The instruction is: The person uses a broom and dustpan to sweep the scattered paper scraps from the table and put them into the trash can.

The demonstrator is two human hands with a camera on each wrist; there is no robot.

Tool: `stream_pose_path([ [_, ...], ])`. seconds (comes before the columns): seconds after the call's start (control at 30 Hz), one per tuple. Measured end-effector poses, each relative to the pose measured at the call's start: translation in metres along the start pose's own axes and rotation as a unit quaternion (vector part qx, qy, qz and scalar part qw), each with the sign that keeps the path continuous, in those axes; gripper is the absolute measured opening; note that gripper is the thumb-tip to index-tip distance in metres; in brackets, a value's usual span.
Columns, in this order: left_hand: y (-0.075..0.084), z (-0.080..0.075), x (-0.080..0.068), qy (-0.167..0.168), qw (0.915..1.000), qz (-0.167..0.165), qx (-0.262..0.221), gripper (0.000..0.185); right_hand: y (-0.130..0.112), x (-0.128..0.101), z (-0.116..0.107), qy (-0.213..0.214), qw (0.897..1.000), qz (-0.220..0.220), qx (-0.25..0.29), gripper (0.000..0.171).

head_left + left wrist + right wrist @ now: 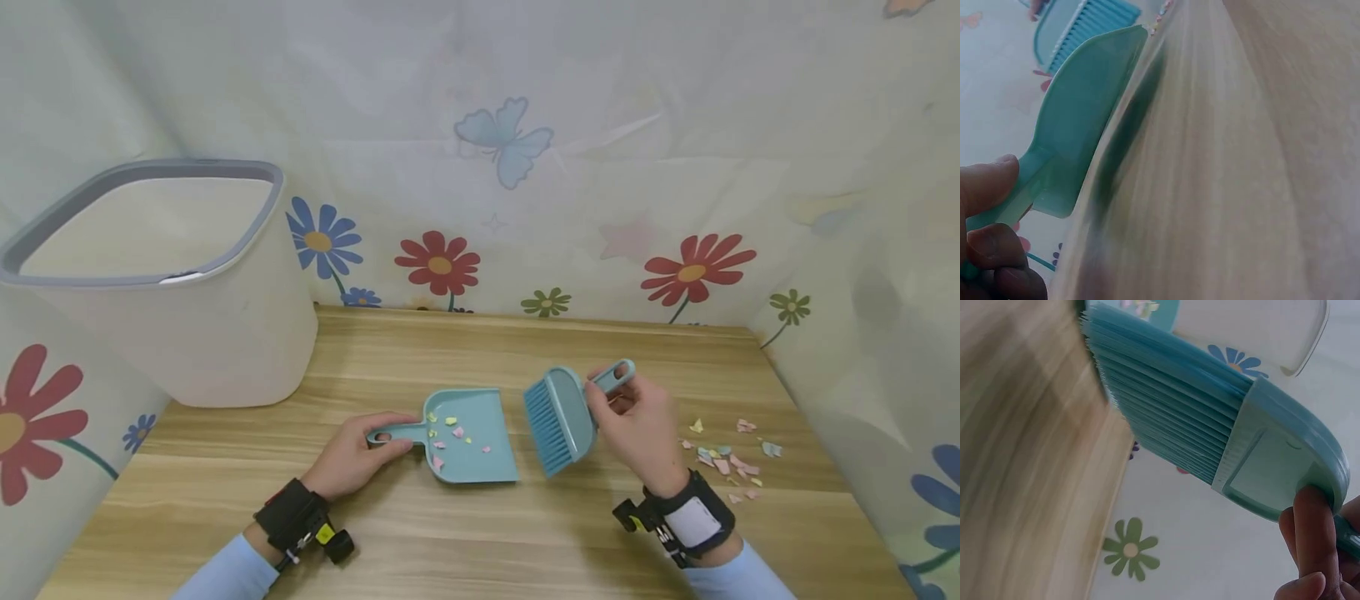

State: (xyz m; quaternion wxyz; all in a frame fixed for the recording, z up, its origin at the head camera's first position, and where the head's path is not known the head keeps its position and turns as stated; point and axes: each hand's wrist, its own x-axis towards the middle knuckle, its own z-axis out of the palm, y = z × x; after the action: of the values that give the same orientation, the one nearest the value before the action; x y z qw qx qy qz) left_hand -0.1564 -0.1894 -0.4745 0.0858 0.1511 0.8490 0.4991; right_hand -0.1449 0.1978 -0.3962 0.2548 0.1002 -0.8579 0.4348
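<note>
A light blue dustpan [480,433] is near the middle of the wooden table, with several small paper scraps [452,422] in it. My left hand [358,454] pinches its handle between thumb and fingers; the left wrist view shows the dustpan [1082,106] from the side. To its right, my right hand [637,421] grips the handle of a matching hand brush [573,412], bristles toward the dustpan's open edge and apart from it. In the right wrist view the brush [1172,394] is seen close up, bristles pointing down to the table.
A pile of paper scraps [723,462] lies on the table [420,542] right of my right hand. A large white bin [240,350] with a grey rim stands at the back left. Behind the table hangs a flowered curtain [600,183].
</note>
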Motion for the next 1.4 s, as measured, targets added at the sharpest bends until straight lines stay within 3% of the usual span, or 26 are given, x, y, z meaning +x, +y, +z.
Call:
stream_pose_path([
  [0.17,0.013,-0.01,-0.006,0.008,0.9999,-0.009,-0.003,0.038,0.012,-0.015,-0.017,0.014,1.0,0.005,-0.011,0.005],
  [0.3,0.029,-0.024,-0.012,0.033,0.9994,-0.001,-0.004,0.038,0.021,-0.029,-0.029,0.013,1.0,0.022,-0.008,0.004],
  [0.4,0.045,-0.039,-0.018,0.061,0.9975,0.036,-0.005,0.036,0.028,-0.04,-0.038,0.004,0.999,0.039,0.006,0.004],
  [0.5,0.063,-0.055,-0.024,0.107,0.9903,0.089,0.012,0.034,0.035,-0.05,-0.045,0.004,0.999,0.05,0.015,0.005],
  [0.6,0.083,-0.071,-0.031,0.163,0.9767,0.131,0.05,0.037,0.041,-0.058,-0.051,0.011,0.998,0.066,0.014,0.008],
  [0.77,0.115,-0.097,-0.044,0.243,0.95,0.163,0.111,0.043,0.049,-0.068,-0.057,0.025,0.995,0.096,-0.005,0.013],
  [0.97,0.143,-0.134,-0.057,0.341,0.9005,0.205,0.175,0.051,0.055,-0.073,-0.059,0.027,0.994,0.108,-0.023,0.016],
  [1.03,0.149,-0.148,-0.059,0.366,0.8893,0.213,0.173,0.05,0.055,-0.073,-0.058,0.027,0.993,0.111,-0.021,0.015],
  [1.13,0.152,-0.169,-0.059,0.393,0.8781,0.211,0.173,0.047,0.056,-0.073,-0.059,0.026,0.993,0.114,-0.019,0.015],
  [1.23,0.153,-0.19,-0.06,0.417,0.8707,0.183,0.187,0.044,0.056,-0.073,-0.059,0.023,0.992,0.12,-0.023,0.014],
  [1.4,0.148,-0.218,-0.06,0.471,0.8427,0.127,0.227,0.04,0.057,-0.074,-0.06,0.021,0.991,0.129,-0.025,0.013],
])
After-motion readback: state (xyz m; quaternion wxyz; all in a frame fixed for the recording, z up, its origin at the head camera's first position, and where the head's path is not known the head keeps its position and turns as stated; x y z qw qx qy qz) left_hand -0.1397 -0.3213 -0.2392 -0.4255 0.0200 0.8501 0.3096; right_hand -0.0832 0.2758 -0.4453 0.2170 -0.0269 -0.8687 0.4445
